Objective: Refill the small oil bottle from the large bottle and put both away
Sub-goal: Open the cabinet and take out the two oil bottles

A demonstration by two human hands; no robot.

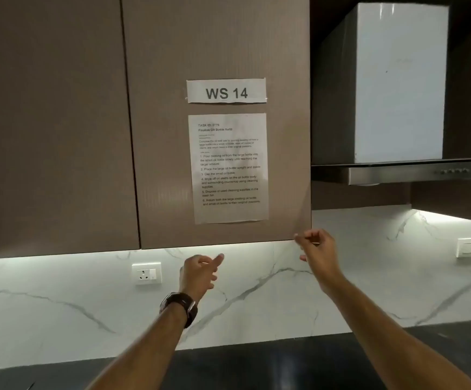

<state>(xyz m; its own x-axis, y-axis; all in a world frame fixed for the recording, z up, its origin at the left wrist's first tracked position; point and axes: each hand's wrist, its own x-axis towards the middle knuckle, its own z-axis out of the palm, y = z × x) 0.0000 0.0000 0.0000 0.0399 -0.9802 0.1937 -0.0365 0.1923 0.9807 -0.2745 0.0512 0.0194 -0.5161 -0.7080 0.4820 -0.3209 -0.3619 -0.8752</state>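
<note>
Neither oil bottle is in view. My right hand [317, 249] is raised to the lower right corner of a brown upper cabinet door [220, 52], its curled fingers hooked on that corner. My left hand [200, 273], with a dark watch on the wrist, hovers just below the door's bottom edge. Its fingers are loosely curled, one finger points up, and it holds nothing. The door's right edge looks blurred.
A "WS 14" label [226, 91] and a printed task sheet [228, 167] are taped to the door. A second cabinet door [51, 122] is to the left and a range hood [397, 170] to the right. A wall socket [146, 273] sits on the marble backsplash above a dark countertop [257, 367].
</note>
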